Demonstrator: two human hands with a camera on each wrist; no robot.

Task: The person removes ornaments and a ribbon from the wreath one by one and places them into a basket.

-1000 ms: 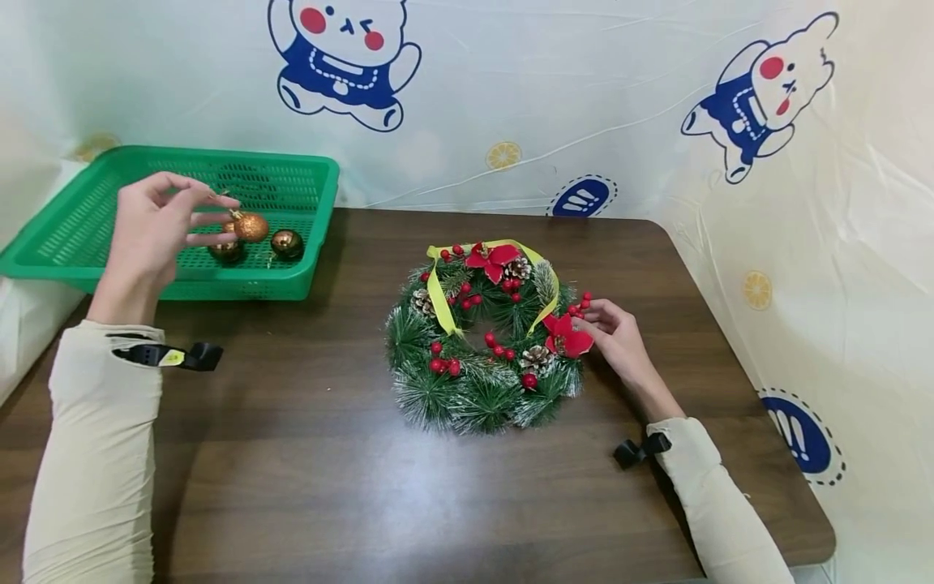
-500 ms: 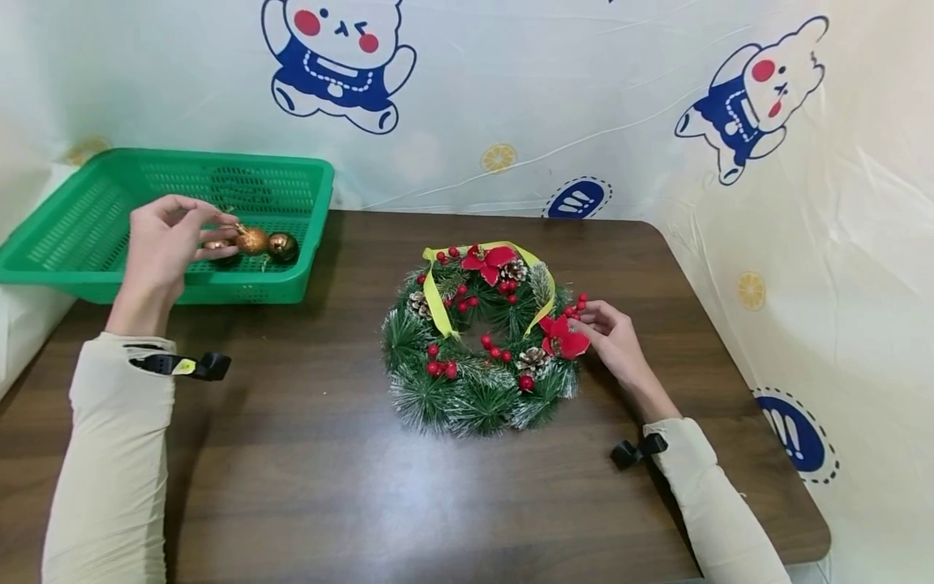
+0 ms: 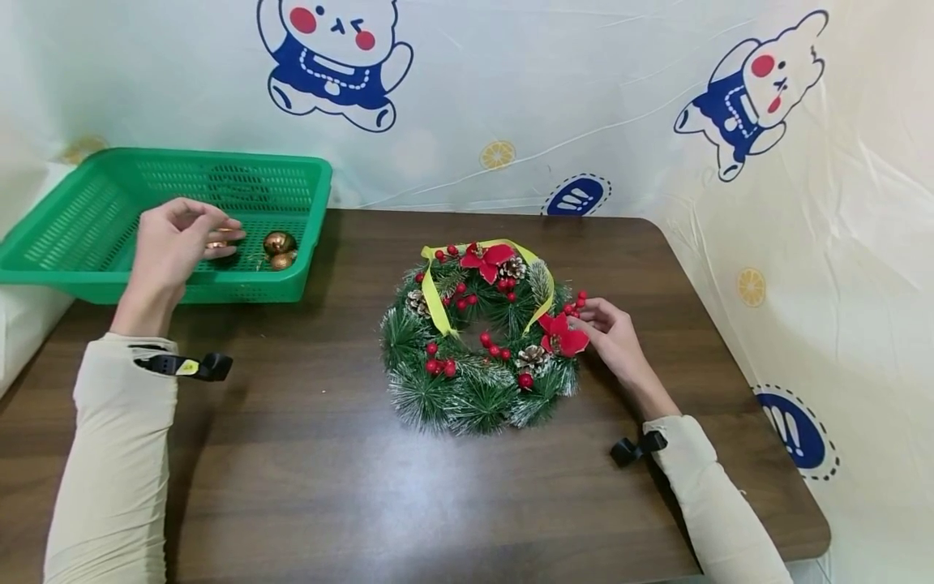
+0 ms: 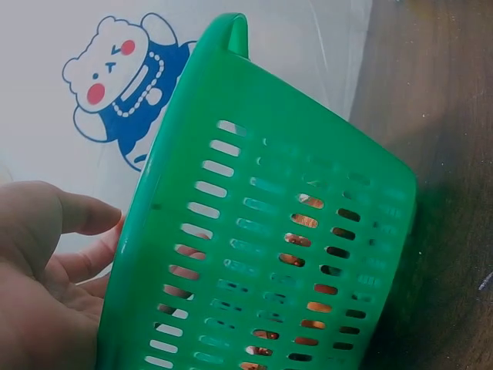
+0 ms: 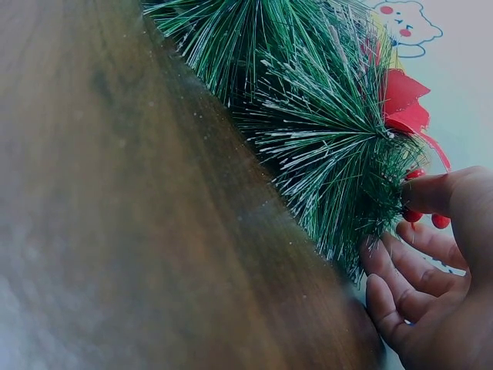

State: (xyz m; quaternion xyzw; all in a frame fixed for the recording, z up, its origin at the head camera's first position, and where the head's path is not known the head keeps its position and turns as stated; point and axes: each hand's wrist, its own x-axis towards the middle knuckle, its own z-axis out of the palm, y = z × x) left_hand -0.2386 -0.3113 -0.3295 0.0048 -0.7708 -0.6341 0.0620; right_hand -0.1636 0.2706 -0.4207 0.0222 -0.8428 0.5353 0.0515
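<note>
My left hand (image 3: 173, 244) is over the green plastic basket (image 3: 44, 259), its fingers extended and holding nothing visible. In the left wrist view, thumb and fingers show behind the basket's rim. A shiny bronze bauble (image 3: 279, 242) lies in the basket to the right of that hand, against a glittery copper bauble (image 3: 283, 260). Another bauble is partly hidden behind the fingers. My right hand (image 3: 619, 339) holds the right edge of a green Christmas wreath (image 3: 485, 401), thumb and fingers around the tips by the red berries (image 5: 414, 216) and red poinsettia (image 3: 562, 335).
A yellow ribbon (image 3: 435, 296) loops over the wreath, which also bears pine cones (image 3: 531, 357). Both lie on a brown wooden table (image 3: 306, 487). A pale printed sheet (image 3: 452, 97) hangs behind the table and along its right side.
My left hand has lowered toward the basket and moved slightly right. The glittery copper bauble hanging from it now lies in the basket, let go. My right hand stays at the wreath.
</note>
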